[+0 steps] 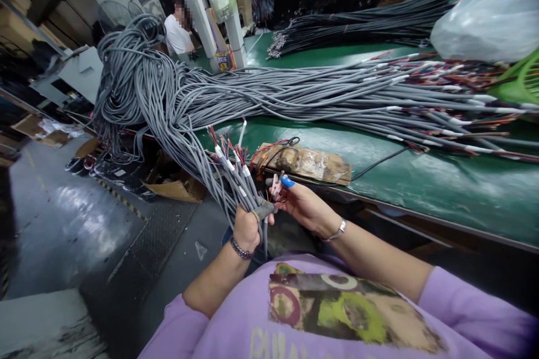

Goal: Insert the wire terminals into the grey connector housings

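My left hand [247,229] is closed around a bundle of grey cables [244,182], whose white-taped ends and thin coloured wires fan out above the fist. A grey wrapped piece [264,211] sits at the fingers of this hand; whether it is a finger cover or a cable end I cannot tell. Just to the right, my right hand [304,206] pinches thin reddish wires [279,202] at a cable end. Blue tape [287,181] covers one of its fingertips. Against these fingers is a small pink piece [275,187], too small to name.
A worn wooden block [309,162] with a black cord lies on the green bench [391,179] edge. Long grey cables [269,90] cover the bench and hang over its left end. Behind are a darker cable bundle [357,28], a plastic bag [484,22], a post [197,11] and a seated person [177,33].
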`<state>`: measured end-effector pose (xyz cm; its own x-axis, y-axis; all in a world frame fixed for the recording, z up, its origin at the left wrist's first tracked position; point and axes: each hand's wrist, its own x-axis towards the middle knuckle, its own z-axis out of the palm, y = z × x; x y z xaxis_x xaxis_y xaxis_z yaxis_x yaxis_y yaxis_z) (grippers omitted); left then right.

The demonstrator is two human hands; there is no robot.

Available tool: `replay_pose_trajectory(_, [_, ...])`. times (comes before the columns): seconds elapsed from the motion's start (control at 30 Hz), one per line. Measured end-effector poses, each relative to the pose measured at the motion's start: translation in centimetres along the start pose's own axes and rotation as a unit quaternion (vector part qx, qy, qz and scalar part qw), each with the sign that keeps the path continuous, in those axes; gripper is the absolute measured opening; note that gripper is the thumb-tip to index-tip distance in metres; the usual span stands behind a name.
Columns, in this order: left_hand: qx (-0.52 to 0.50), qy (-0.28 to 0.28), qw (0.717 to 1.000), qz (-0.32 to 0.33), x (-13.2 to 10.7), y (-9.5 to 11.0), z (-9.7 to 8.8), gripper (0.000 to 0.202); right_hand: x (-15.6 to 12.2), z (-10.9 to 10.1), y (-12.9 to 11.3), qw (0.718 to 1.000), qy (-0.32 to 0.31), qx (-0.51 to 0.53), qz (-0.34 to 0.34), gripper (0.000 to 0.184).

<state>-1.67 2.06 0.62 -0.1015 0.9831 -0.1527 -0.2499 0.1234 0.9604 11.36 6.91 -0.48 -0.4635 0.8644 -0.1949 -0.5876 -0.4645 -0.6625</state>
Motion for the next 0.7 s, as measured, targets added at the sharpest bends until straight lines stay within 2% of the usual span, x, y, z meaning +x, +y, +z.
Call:
replay_pose_trajectory(0.3, [-0.02, 0.017, 0.999, -0.028, 0.7, -0.7, 0.3, 0.027, 0.6, -0.3, 0.2, 0.999, 0.0, 0.042, 0.013, 0.028])
replay_pose_trajectory(0.53, [-0.026, 0.009, 0.999, -0.035, 0.8, -1.0, 0.3, 0.026, 1.1, -0.1, 0.5, 0.999, 0.02, 0.044, 0.014, 0.03])
replay_pose_trajectory(0.7, [-0.033, 0.007, 0.999, -0.031, 0.6, -1.1, 0.2, 0.023, 0.9, -0.1, 0.4, 0.997, 0.014, 0.061, 0.035, 0.037])
